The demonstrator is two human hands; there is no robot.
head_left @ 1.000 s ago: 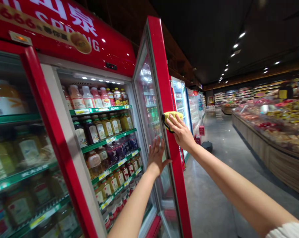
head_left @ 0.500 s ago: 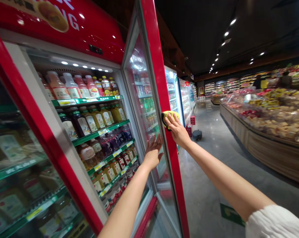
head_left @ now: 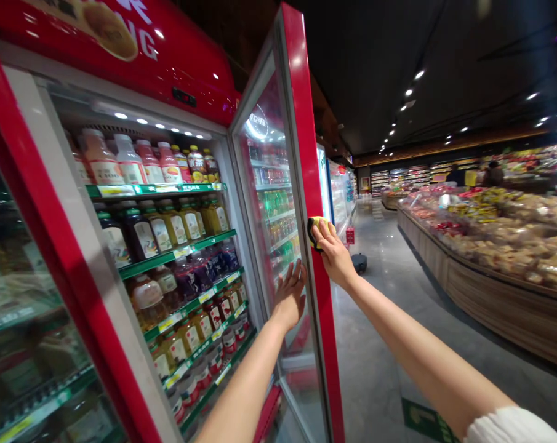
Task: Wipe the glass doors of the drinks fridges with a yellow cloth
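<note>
My right hand (head_left: 337, 253) presses a yellow cloth (head_left: 316, 229) with a dark edge against the red frame of an open glass cooler door (head_left: 311, 160). Its fingers lie over the cloth, with part of the yellow fabric showing beyond them. Lower and to the left, my left hand (head_left: 290, 298) rests against the inner side of the door's glass (head_left: 271, 154), fingers spread and nothing held. Bottled drinks (head_left: 144, 237) fill the shelves of the red cooler (head_left: 195, 58) to the left of my hands.
Another red-framed door (head_left: 42, 203) stands at the left, with bottles behind its glass. A wood-sided display (head_left: 481, 295) heaped with packaged food curves along the right of the grey floor (head_left: 380, 369). Farther off are a dark low object (head_left: 359, 263), more coolers and people.
The door has swung slightly outward, and both hands have moved with it. The cloth sits a little lower in view. The camera has turned slightly to the right.
</note>
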